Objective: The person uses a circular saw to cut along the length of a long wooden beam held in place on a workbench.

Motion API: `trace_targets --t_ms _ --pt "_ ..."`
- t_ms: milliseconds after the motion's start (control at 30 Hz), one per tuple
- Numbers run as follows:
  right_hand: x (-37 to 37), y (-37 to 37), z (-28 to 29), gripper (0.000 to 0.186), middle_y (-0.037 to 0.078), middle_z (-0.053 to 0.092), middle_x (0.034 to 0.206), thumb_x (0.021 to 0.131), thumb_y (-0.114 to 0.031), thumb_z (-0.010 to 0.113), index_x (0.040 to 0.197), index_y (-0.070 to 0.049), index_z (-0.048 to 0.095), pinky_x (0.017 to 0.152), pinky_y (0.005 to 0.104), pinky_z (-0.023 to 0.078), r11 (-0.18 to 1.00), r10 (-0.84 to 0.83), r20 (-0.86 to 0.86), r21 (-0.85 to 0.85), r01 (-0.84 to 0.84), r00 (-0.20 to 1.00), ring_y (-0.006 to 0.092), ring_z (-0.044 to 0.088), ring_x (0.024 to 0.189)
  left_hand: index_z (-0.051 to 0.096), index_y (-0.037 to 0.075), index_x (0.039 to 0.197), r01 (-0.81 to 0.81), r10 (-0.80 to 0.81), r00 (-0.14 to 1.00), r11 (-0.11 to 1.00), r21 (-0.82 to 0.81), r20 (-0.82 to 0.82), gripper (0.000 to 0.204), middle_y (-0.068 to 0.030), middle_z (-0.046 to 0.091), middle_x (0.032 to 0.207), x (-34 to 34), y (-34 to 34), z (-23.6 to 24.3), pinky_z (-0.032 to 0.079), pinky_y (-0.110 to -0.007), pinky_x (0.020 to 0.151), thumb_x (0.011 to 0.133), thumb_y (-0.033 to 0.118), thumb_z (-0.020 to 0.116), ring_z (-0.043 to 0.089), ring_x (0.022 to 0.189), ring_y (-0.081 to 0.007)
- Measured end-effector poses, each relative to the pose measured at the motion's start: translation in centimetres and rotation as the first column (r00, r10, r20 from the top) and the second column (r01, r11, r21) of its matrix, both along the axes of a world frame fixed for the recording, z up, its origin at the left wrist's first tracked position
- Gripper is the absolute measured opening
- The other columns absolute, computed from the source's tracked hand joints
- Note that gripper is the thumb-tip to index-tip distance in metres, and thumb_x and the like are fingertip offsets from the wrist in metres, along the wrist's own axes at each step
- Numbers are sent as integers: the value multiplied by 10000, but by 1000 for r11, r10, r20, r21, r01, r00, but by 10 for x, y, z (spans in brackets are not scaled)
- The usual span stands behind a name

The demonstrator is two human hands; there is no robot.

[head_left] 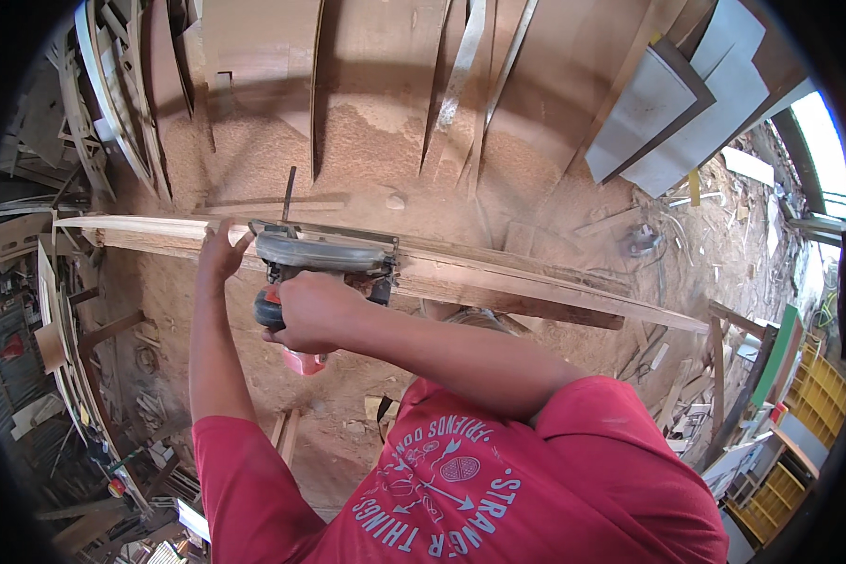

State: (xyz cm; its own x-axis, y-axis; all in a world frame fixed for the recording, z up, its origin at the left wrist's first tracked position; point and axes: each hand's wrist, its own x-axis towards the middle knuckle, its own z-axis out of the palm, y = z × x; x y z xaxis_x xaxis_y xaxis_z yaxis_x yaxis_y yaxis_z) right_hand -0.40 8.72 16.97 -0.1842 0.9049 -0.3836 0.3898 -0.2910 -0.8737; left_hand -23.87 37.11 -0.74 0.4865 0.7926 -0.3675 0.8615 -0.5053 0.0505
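Dusty floor [164, 301] beneath outstretched left hand [223, 252], right hand [316, 310] around saw [324, 252].

the right hand [312, 310] grips a grey circular saw [324, 252], which sits on a long pale board [536, 285] running across the view. just left of the saw, the left hand [222, 254] touches the board. brown sheets [376, 85] stand beyond, and yellow frames [816, 387] stand at far right.
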Motion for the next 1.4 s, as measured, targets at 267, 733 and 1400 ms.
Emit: trace_targets --t_ms 267,733,1400 --pt "-16 20 -2 531 272 766 1006 913 -485 794 1205 -45 743 885 516 608 1000 11 20 27 -11 1000 445 760 952 498 228 1546 101 -101 995 995 28 14 504 -481 485 1472 -19 13 -7 501 -599 1093 1071 349 612 551 1342 -593" --pt "-44 55 -15 455 280 764 944 895 -451 799 1016 -14 760 855 524 611 998 -22 -11 50 23 1000 452 757 910 571 214 1459 167 -165 982 986 10 -89 500 -258 765 1078 -16 18 8 591 -560 838 968 194 664 743 1000 -459" --pt "-55 83 -19 466 238 777 1015 877 -443 830 1053 -18 756 871 495 611 1000 -5 -14 -3 5 1000 419 759 977 560 145 1510 136 -105 980 974 179 -168 520 -168 758 1147 -20 48 38 569 -515 971 1001 182 658 716 1131 -387"
